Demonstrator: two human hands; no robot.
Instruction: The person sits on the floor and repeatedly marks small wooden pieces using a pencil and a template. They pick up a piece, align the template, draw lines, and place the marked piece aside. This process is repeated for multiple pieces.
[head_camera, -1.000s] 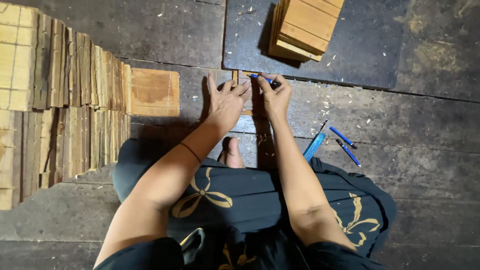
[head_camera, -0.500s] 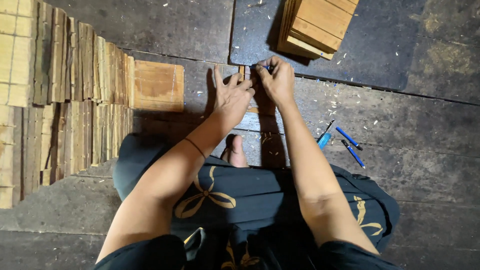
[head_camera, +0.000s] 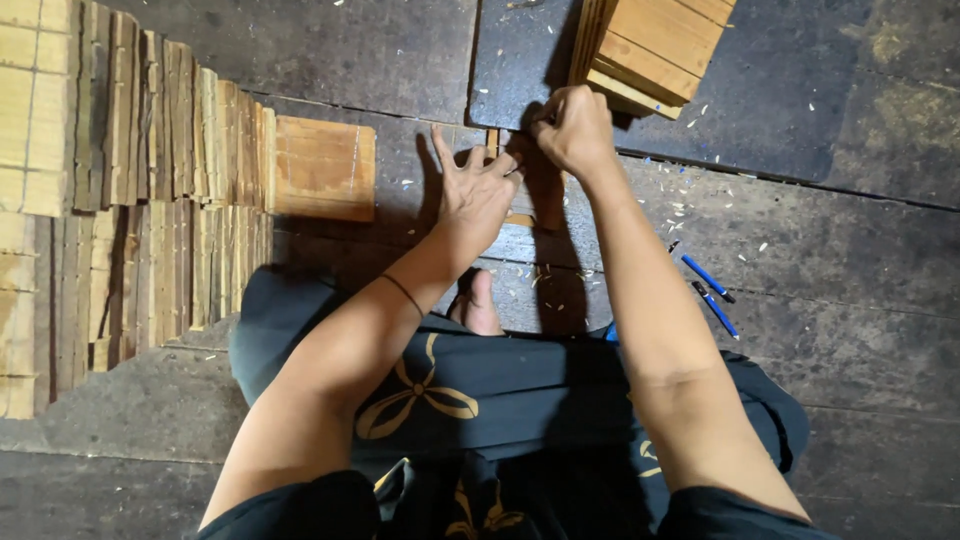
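Note:
I sit on a dark plank floor. My left hand (head_camera: 478, 195) lies flat with fingers spread on a small wooden piece (head_camera: 519, 219), of which only thin edges show beside the fingers. My right hand (head_camera: 575, 128) is just beyond it, fingers curled tight around a thin blue tool that the hand now hides. This hand sits at the near edge of a dark mat (head_camera: 780, 90), right below a stack of wooden boards (head_camera: 655, 50).
Rows of wooden slats (head_camera: 130, 150) stand on edge at the left, with a square board (head_camera: 325, 168) lying beside them. Two blue pens (head_camera: 712, 290) lie on the floor at the right among pale shavings. My bare foot (head_camera: 480, 300) pokes out between my arms.
My right hand has slid away from me along the wooden piece, up to the mat's edge, and the blue tool is now hidden. My left hand stays pressed on the piece.

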